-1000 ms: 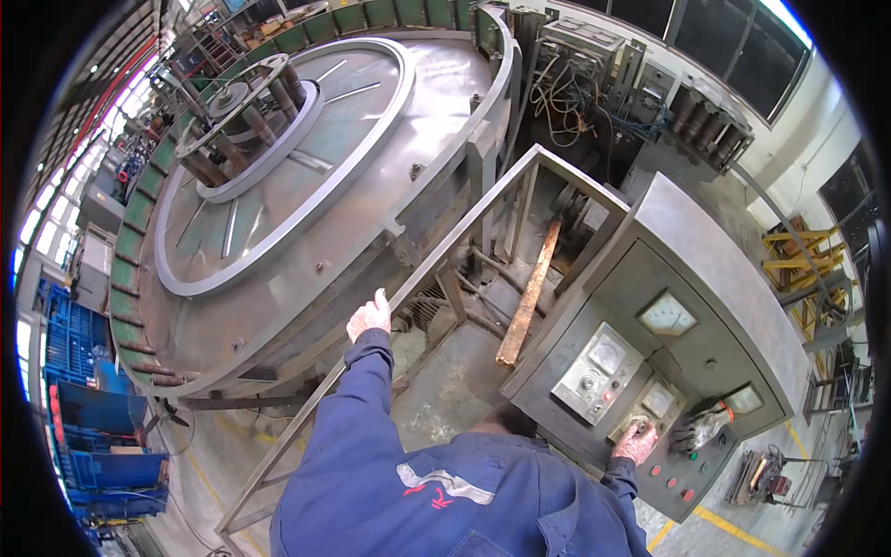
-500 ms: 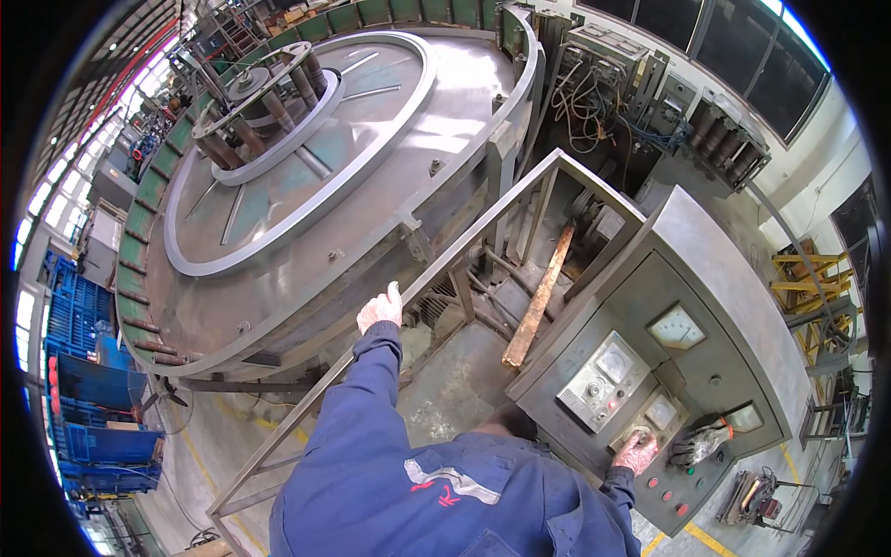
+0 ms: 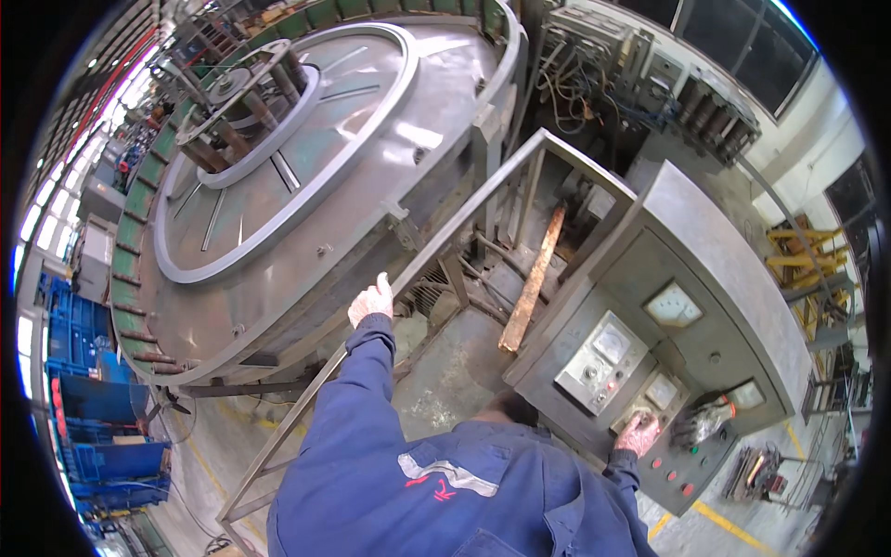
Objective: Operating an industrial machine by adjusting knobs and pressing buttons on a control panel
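Note:
My left hand [image 3: 371, 302] is closed around the top bar of a grey metal railing [image 3: 447, 243], thumb pointing up. On the slanted face of a grey control cabinet [image 3: 594, 320], my right hand [image 3: 639, 433] is at the lower meter module [image 3: 661, 392]. Its bent fingers grip what looks like a control knob, mostly hidden by the hand. Just right of it, a dirty work glove [image 3: 703, 422] lies on the panel. Above are a second module [image 3: 603, 364] with a lit red lamp and a larger dial gauge [image 3: 673, 304]. Red push buttons [image 3: 671, 476] sit below my right hand.
Beyond the railing, a large round machine table [image 3: 306, 306] carries a raised metal ring [image 3: 348, 153] and a hub of posts [image 3: 243, 111]. A wooden plank [image 3: 536, 278] leans inside the railing. Yellow steel frames [image 3: 807, 269] stand right, blue metal racks [image 3: 102, 399] left.
The whole view has shifted slightly. The slots in the round table have turned a little clockwise relative to its outer rim. Both hands keep their places on the railing and panel.

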Demonstrator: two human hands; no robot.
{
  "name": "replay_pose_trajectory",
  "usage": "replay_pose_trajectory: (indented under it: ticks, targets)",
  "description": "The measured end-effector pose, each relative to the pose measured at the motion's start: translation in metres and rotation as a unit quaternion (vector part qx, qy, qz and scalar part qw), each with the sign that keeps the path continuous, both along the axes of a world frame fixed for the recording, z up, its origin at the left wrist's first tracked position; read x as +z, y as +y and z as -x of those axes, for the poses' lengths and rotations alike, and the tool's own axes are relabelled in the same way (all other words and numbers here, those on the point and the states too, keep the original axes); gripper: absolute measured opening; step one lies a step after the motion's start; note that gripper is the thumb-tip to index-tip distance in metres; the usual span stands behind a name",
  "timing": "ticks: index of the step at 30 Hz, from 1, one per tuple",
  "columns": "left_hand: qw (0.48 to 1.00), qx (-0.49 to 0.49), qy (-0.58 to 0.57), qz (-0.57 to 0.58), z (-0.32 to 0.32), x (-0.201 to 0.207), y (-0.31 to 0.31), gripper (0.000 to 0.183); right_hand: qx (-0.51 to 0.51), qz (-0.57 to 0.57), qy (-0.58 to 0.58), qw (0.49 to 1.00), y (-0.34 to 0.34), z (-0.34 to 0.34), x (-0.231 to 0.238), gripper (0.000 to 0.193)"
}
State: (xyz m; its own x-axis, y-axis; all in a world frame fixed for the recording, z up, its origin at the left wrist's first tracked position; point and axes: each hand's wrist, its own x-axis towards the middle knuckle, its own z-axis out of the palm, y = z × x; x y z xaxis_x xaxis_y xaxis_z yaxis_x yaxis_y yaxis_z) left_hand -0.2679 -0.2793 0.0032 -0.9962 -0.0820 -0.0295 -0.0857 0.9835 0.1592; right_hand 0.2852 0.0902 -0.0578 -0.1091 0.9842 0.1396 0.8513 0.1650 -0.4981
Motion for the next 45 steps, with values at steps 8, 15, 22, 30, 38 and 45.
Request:
replay_pose_trajectory:
  ticks: [8, 15, 22, 30, 38, 45]
  targets:
    - [1.000, 0.003, -0.012, 0.011, 0.001, 0.007, 0.010, 0.079, -0.012, 0.056, 0.062, 0.996, 0.008, -0.015, -0.011, 0.038]
    - [1.000, 0.000, -0.007, 0.000, -0.008, -0.005, 0.009, 0.084, -0.051, 0.080, 0.012, 0.995, 0.000, -0.005, 0.033, 0.056]
    - [0.999, 0.002, -0.027, 0.017, -0.004, -0.005, 0.010, 0.087, 0.173, -0.026, 0.085, 0.981, -0.026, 0.061, 0.078, 0.024]
    - [1.000, 0.002, -0.020, 0.007, -0.004, -0.007, 0.009, 0.083, 0.274, 0.098, 0.020, 0.957, -0.041, 0.123, 0.083, 0.036]
    - [1.000, -0.007, -0.019, -0.004, -0.009, -0.001, 0.010, 0.084, 0.273, 0.080, -0.037, 0.958, -0.033, 0.127, 0.054, 0.037]
    - [1.000, -0.006, -0.024, 0.007, -0.007, -0.004, 0.010, 0.085, 0.283, 0.078, -0.054, 0.955, -0.031, 0.133, 0.058, 0.029]
